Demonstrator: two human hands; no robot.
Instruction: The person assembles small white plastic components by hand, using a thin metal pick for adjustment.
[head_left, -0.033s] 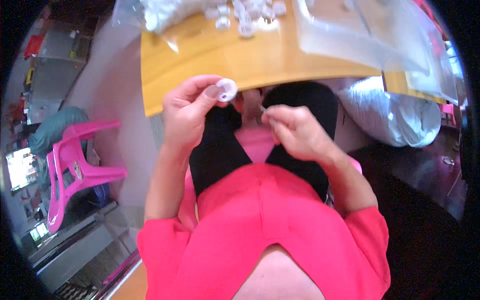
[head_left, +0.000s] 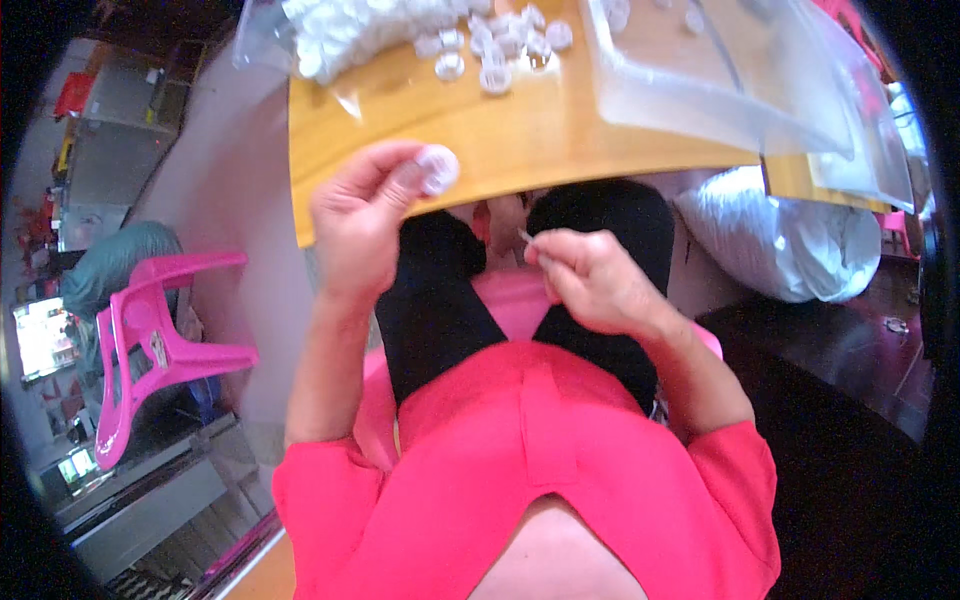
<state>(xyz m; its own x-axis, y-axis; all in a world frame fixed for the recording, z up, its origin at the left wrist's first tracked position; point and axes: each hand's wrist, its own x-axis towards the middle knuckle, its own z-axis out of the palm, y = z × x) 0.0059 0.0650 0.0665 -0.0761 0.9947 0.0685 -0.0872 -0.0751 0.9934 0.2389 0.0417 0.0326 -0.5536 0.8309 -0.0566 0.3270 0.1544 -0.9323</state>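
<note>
Left hand [head_left: 362, 215] pinched a small white cap [head_left: 437, 168] by the table's [head_left: 520, 135] near edge; right hand [head_left: 590, 280] gripped a thin pin [head_left: 524, 236], prob. mid-assembly, needing precise alignment w/ cap.

Pink plastic chair [head_left: 150, 340], white stuffed sack [head_left: 790, 245], clear plastic bags [head_left: 740, 80]

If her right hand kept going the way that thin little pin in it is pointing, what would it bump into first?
Probably the small white round cap held in the left hand. The right hand aims its thin pin up and left toward it, though depth is unclear.
</note>
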